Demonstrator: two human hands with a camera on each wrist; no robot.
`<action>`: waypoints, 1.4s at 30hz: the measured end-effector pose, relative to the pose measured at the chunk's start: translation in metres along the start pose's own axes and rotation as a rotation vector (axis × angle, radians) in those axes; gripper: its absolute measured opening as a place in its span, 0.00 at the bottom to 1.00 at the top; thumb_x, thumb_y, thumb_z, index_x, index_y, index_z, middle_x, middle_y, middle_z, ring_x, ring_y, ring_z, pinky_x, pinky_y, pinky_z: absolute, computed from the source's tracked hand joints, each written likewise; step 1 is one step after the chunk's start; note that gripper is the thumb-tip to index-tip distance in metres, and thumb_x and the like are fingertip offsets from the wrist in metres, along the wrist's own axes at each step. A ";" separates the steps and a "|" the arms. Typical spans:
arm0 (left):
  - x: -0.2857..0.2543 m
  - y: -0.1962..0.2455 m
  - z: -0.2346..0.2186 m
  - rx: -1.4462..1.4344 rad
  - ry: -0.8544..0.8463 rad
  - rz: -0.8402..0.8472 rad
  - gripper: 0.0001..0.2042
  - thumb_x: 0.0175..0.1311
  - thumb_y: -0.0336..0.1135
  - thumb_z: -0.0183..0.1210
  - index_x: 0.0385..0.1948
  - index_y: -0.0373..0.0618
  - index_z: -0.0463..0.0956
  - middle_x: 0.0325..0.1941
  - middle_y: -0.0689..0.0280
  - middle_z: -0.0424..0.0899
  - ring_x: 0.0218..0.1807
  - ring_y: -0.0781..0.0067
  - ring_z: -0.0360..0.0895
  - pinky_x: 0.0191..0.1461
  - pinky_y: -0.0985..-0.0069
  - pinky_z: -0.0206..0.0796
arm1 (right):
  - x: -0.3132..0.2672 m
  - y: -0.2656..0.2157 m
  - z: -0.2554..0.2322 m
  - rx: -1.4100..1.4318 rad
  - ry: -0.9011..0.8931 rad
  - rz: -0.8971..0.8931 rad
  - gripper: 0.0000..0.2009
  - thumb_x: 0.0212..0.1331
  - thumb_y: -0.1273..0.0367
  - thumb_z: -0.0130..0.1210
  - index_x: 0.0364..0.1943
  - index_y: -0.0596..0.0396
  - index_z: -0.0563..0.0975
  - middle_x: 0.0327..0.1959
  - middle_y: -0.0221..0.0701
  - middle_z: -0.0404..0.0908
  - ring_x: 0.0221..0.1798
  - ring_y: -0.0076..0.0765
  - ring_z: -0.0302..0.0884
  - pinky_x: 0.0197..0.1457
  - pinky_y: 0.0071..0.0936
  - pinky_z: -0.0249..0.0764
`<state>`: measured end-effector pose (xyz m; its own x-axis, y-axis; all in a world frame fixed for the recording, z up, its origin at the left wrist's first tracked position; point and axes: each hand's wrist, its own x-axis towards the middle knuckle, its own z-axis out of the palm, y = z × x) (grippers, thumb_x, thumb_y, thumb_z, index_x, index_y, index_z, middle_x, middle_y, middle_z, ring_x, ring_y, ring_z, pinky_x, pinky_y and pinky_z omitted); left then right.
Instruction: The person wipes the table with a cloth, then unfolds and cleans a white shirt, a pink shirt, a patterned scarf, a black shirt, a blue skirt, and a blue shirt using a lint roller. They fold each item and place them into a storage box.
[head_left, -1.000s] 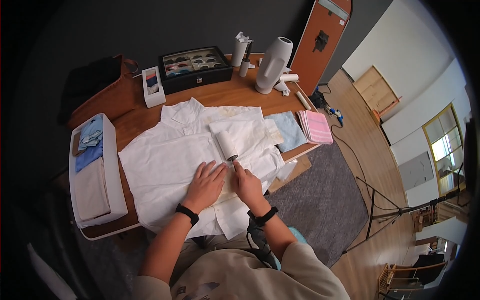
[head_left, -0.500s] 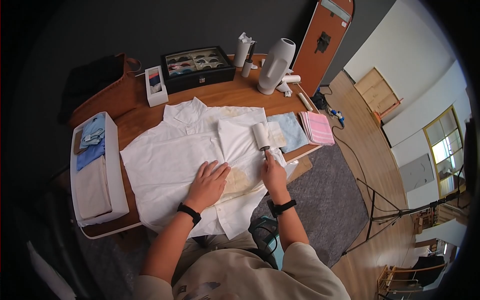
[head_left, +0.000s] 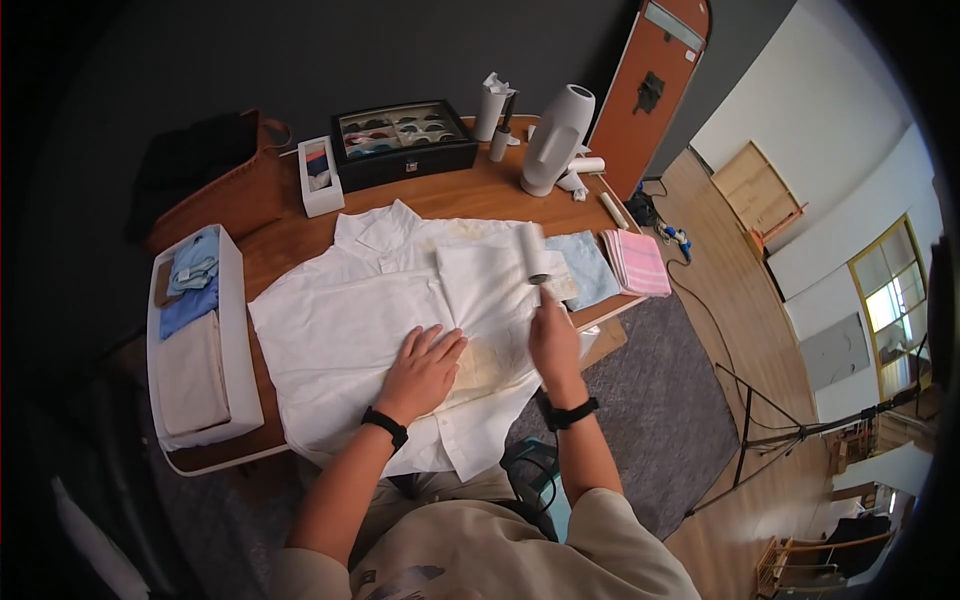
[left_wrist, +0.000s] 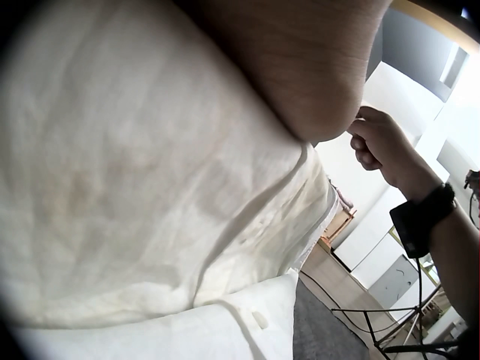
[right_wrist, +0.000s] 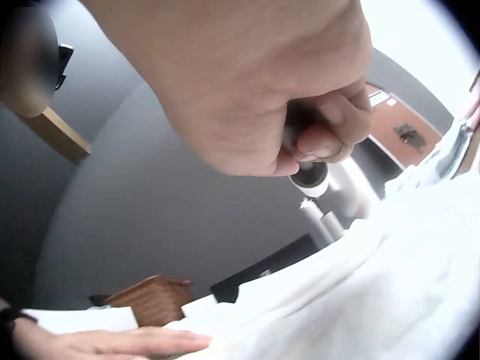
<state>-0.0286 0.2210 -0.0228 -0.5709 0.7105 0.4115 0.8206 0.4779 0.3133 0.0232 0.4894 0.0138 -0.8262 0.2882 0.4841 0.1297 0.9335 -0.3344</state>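
Note:
A white shirt (head_left: 340,310) with yellowish-brown stains lies spread over the wooden table, its collar pointing away from me. My left hand (head_left: 422,375) rests on the lower middle of it, fingers stretched out. My right hand (head_left: 556,342) grips the dark handle of a lint roller (head_left: 534,254), whose white roll overlaps the shirt's right part in the head view. In the right wrist view, the fingers curl round that handle and the end of the roll shows just below them. Stained cloth (left_wrist: 82,180) fills much of the left wrist view.
Right of the shirt are a light blue cloth (head_left: 585,270) and a pink towel (head_left: 637,263). A white box of folded clothes (head_left: 240,350) stands left. Behind are an eyewear case (head_left: 405,165), a white head-shaped vase (head_left: 556,140) and a brown basket (head_left: 235,185).
My right hand has swept the lint roller rightward across the shirt, then slightly farther away. The left hand stays on the shirt.

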 end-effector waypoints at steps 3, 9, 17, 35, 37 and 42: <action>0.000 0.001 0.000 -0.016 0.004 0.003 0.22 0.74 0.37 0.59 0.68 0.45 0.79 0.76 0.65 0.77 0.78 0.54 0.68 0.84 0.49 0.54 | -0.006 -0.034 0.028 0.043 -0.122 -0.078 0.29 0.69 0.68 0.58 0.75 0.51 0.72 0.37 0.46 0.85 0.34 0.58 0.87 0.37 0.51 0.83; -0.001 -0.004 0.003 0.017 -0.057 -0.007 0.22 0.74 0.37 0.58 0.67 0.45 0.79 0.75 0.64 0.78 0.78 0.55 0.68 0.85 0.49 0.54 | -0.005 -0.061 0.070 -0.007 -0.307 -0.149 0.31 0.68 0.64 0.60 0.76 0.53 0.70 0.37 0.48 0.85 0.33 0.57 0.88 0.37 0.48 0.85; 0.001 -0.002 0.003 -0.009 0.014 -0.008 0.22 0.73 0.39 0.59 0.66 0.46 0.80 0.75 0.66 0.78 0.78 0.58 0.68 0.85 0.51 0.53 | 0.013 -0.031 0.053 -0.101 -0.294 0.005 0.30 0.68 0.64 0.58 0.75 0.54 0.71 0.38 0.50 0.86 0.35 0.59 0.89 0.37 0.53 0.84; -0.001 -0.002 0.004 0.004 0.001 -0.005 0.22 0.74 0.39 0.58 0.68 0.47 0.80 0.76 0.67 0.77 0.79 0.58 0.68 0.86 0.51 0.52 | -0.034 0.000 -0.010 -0.048 -0.157 0.006 0.25 0.74 0.69 0.56 0.74 0.49 0.72 0.37 0.48 0.85 0.35 0.61 0.86 0.38 0.53 0.81; 0.000 -0.001 0.003 0.003 0.012 -0.015 0.22 0.74 0.39 0.59 0.67 0.47 0.80 0.76 0.67 0.78 0.78 0.58 0.69 0.85 0.51 0.53 | -0.061 -0.026 -0.010 -0.016 -0.240 -0.029 0.25 0.73 0.70 0.58 0.73 0.49 0.73 0.36 0.47 0.83 0.34 0.61 0.84 0.38 0.53 0.81; 0.000 -0.002 0.002 -0.003 0.019 -0.015 0.22 0.74 0.39 0.59 0.67 0.47 0.80 0.75 0.67 0.78 0.78 0.58 0.69 0.85 0.51 0.53 | -0.090 -0.040 -0.004 0.017 -0.331 -0.045 0.24 0.74 0.69 0.57 0.73 0.51 0.74 0.34 0.48 0.83 0.31 0.61 0.83 0.35 0.52 0.81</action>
<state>-0.0299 0.2213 -0.0250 -0.5834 0.6932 0.4233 0.8120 0.4868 0.3219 0.0945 0.4264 -0.0133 -0.9646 0.1590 0.2106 0.0821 0.9393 -0.3332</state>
